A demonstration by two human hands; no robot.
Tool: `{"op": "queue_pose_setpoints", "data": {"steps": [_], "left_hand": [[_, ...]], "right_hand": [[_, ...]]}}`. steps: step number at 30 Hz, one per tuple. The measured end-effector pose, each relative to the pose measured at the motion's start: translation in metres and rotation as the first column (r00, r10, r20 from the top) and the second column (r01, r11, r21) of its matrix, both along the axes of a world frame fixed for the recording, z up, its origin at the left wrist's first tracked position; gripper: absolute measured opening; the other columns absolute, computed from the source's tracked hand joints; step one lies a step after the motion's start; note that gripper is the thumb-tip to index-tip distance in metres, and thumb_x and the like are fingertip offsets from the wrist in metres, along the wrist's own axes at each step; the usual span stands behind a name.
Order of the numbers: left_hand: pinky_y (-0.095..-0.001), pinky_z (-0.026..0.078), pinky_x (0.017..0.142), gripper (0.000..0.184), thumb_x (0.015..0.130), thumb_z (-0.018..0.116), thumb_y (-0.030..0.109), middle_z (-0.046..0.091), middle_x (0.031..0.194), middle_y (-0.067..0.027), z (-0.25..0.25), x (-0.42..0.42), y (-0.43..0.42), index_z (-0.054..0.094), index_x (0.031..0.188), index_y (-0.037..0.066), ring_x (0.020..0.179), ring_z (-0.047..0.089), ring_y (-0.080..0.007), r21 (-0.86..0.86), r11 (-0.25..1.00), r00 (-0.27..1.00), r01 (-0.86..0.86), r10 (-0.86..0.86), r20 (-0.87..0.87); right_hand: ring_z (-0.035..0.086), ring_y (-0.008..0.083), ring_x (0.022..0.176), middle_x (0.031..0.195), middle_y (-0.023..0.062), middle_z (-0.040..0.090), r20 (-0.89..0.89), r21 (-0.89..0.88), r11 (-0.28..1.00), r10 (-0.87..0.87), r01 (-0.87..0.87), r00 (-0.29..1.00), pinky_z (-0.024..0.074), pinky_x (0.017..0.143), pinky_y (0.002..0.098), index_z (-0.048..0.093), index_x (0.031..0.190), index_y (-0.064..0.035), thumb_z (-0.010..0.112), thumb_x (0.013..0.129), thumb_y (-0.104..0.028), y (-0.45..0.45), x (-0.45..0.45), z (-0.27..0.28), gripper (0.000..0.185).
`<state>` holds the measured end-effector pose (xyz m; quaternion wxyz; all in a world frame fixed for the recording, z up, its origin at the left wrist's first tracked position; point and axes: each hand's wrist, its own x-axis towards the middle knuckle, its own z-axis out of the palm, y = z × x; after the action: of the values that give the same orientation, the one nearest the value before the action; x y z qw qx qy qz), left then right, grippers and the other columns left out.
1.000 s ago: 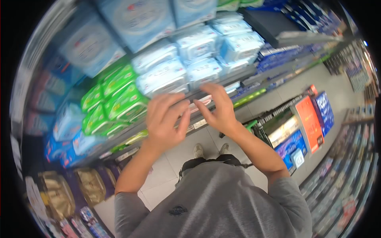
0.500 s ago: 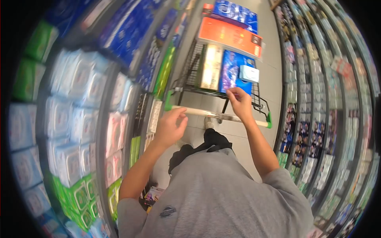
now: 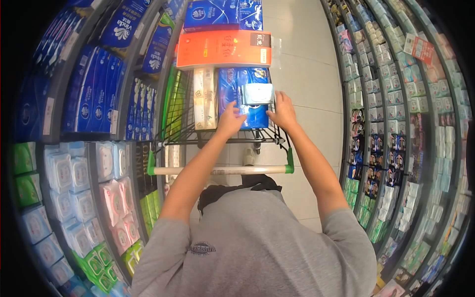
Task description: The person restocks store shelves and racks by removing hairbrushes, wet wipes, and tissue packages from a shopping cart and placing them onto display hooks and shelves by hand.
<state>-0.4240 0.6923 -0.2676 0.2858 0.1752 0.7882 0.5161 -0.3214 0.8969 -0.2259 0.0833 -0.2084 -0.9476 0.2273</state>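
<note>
Both of my hands reach into a shopping cart (image 3: 170,119). My left hand (image 3: 231,121) is at the near left part of a blue tissue pack (image 3: 230,84), its fingers stretched out and the thumb apart. On the other side, my right hand (image 3: 283,113) is open along the pack's right edge, fingers pointing away from me. Whether either hand presses on the pack cannot be told. A small light-blue wipes pack (image 3: 259,94) lies on top of the blue one, close to my right fingertips. Left of them stands a cream-coloured pack (image 3: 205,94).
An orange box-like pack (image 3: 217,48) and a blue Vinda-style pack (image 3: 210,14) lie farther forward in the cart. The cart handle (image 3: 232,171) crosses before my body. Shelves of tissue (image 3: 96,94) and wipes (image 3: 62,171) line the left; more stocked shelves (image 3: 376,114) the right.
Both hands have moved forward, from near the handle and the blue pack's near edge to either side of that pack. The view has swung right, and the cart appears farther left.
</note>
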Motion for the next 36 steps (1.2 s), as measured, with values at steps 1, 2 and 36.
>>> {"op": "queue_pose_setpoints", "data": {"steps": [1, 2, 36], "left_hand": [[-0.0311, 0.054, 0.063, 0.074, 0.083, 0.072, 0.014, 0.056, 0.124, -0.0224, -0.010, -0.004, 0.010, 0.031, 0.142, -0.005, 0.077, 0.065, -0.0203, -0.011, 1.000, 1.000, -0.007, 0.007, 0.002], [-0.0311, 0.054, 0.062, 0.079, 0.083, 0.072, 0.013, 0.053, 0.130, -0.0234, -0.014, -0.008, 0.017, 0.027, 0.145, -0.004, 0.078, 0.065, -0.0204, -0.064, 0.998, 0.998, -0.028, 0.032, 0.052], [-0.0313, 0.050, 0.086, 0.062, 0.065, 0.087, 0.016, 0.065, 0.105, -0.0081, 0.182, 0.002, -0.206, 0.058, 0.117, 0.001, 0.097, 0.062, -0.0174, 0.271, 0.813, 0.856, -0.515, 0.472, 0.211]], "right_hand": [[0.041, 0.0377, 0.129, 0.138, 0.0224, 0.045, 0.056, 0.035, 0.999, 0.016, -0.018, 0.998, 0.0369, 0.107, 0.0441, 0.040, 0.137, 0.0002, 0.080, 0.068, -0.018, 0.004, -0.010, -0.002, 0.082], [0.038, 0.0368, 0.133, 0.142, 0.0217, 0.040, 0.113, 0.068, 0.997, 0.032, -0.040, 0.993, 0.0347, 0.109, 0.0445, 0.033, 0.142, -0.0007, 0.081, 0.066, -0.018, 0.008, -0.019, -0.003, 0.091], [0.058, 0.0259, 0.112, 0.124, 0.0195, 0.058, -0.281, -0.646, 0.363, 0.704, -0.671, 0.652, 0.0492, 0.092, 0.0377, 0.052, 0.128, 0.0040, 0.078, 0.080, -0.024, -0.164, -0.118, 0.135, 0.062]]}}
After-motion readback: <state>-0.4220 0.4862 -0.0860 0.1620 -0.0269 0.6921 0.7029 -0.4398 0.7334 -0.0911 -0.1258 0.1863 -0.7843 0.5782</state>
